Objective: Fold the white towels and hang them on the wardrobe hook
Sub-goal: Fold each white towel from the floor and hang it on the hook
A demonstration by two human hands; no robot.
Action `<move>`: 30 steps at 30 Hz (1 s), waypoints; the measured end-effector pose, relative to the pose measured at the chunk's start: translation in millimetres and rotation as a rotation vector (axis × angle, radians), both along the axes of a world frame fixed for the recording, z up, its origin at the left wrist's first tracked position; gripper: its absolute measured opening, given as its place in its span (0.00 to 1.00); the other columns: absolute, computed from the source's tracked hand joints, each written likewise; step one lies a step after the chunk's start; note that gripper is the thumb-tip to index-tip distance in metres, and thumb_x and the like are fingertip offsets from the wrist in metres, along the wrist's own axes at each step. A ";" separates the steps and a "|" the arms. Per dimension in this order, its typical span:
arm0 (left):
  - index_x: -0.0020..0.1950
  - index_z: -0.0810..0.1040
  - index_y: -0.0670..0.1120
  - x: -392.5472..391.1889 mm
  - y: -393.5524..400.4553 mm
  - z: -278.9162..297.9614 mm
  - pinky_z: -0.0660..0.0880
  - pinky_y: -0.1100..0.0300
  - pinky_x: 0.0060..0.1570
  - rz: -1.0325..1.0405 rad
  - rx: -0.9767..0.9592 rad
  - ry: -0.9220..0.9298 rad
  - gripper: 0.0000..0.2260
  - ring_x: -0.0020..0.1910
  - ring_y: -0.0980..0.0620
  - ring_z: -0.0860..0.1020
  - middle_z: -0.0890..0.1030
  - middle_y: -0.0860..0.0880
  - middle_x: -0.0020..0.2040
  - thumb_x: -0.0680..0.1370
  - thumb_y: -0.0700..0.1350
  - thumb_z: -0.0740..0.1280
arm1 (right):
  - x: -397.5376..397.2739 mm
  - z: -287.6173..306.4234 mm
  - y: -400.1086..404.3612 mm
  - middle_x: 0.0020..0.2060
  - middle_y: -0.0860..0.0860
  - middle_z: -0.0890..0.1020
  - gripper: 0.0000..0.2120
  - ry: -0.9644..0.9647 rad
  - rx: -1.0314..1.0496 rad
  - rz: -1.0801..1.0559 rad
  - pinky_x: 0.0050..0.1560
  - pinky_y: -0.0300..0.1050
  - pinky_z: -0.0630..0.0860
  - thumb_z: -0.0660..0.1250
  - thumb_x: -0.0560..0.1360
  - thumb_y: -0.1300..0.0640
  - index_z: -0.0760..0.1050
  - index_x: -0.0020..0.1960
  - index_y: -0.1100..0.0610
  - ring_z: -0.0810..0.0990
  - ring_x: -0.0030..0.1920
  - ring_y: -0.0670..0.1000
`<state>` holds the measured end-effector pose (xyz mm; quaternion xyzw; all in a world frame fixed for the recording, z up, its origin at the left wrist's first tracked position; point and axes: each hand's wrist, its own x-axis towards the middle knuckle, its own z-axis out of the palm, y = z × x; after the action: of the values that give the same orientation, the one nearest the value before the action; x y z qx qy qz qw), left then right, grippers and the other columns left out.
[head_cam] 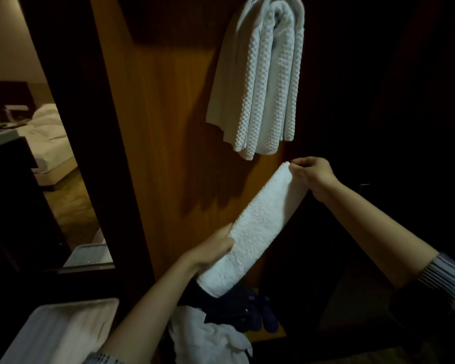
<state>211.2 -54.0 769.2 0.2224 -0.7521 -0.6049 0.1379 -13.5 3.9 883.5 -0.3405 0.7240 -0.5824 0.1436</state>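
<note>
Folded towel (258,227) — pinched by both hands | hook hidden — hung towel (260,82) covers it

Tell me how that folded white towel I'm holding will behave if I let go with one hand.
The folded white towel looks soft and probably floppy: it spans between the left hand and the right hand, whose fingers pinch its top corner. Released there, the top would likely droop and unfold. Its fluffy pile suggests it is light and not slippery.

Both forearms are bare; a dark sleeve with thin pale stripes (441,282) is pushed up on the right arm, and a matching striped sleeve edge (103,358) shows on the left.
</note>
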 end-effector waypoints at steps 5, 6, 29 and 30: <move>0.64 0.70 0.46 1.7 -11.4 -3.0 0.72 0.54 0.54 0.040 -0.012 -0.087 0.19 0.55 0.49 0.76 0.75 0.45 0.58 0.77 0.31 0.53 | -12.6 -4.7 6.2 0.51 0.59 0.79 0.12 -0.211 0.249 0.076 0.55 0.50 0.76 0.68 0.75 0.61 0.76 0.56 0.66 0.78 0.53 0.57; 0.63 0.71 0.44 3.3 -15.9 -3.6 0.73 0.53 0.53 0.046 -0.033 -0.116 0.17 0.55 0.48 0.76 0.76 0.44 0.57 0.78 0.32 0.54 | -14.4 -5.0 7.5 0.50 0.58 0.78 0.10 -0.205 0.264 0.092 0.52 0.50 0.76 0.67 0.76 0.61 0.76 0.54 0.65 0.77 0.53 0.56; 0.51 0.78 0.47 -3.9 -61.7 196.9 0.79 0.60 0.33 0.372 0.250 0.329 0.15 0.37 0.55 0.84 0.85 0.50 0.39 0.72 0.28 0.66 | -97.1 108.9 18.7 0.33 0.54 0.72 0.13 -0.228 -0.031 -0.024 0.20 0.36 0.70 0.59 0.81 0.52 0.71 0.50 0.63 0.71 0.31 0.51; 0.50 0.78 0.46 -4.8 -62.9 208.2 0.80 0.60 0.32 0.381 0.268 0.363 0.14 0.37 0.54 0.84 0.85 0.50 0.39 0.73 0.28 0.65 | -100.1 116.8 19.6 0.33 0.53 0.74 0.15 -0.275 -0.048 0.025 0.21 0.37 0.71 0.61 0.79 0.50 0.72 0.47 0.63 0.72 0.31 0.50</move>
<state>206.4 -116.9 977.4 0.2638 -0.5731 -0.6921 0.3507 -113.6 23.5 1000.3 -0.2699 0.6790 -0.6389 0.2406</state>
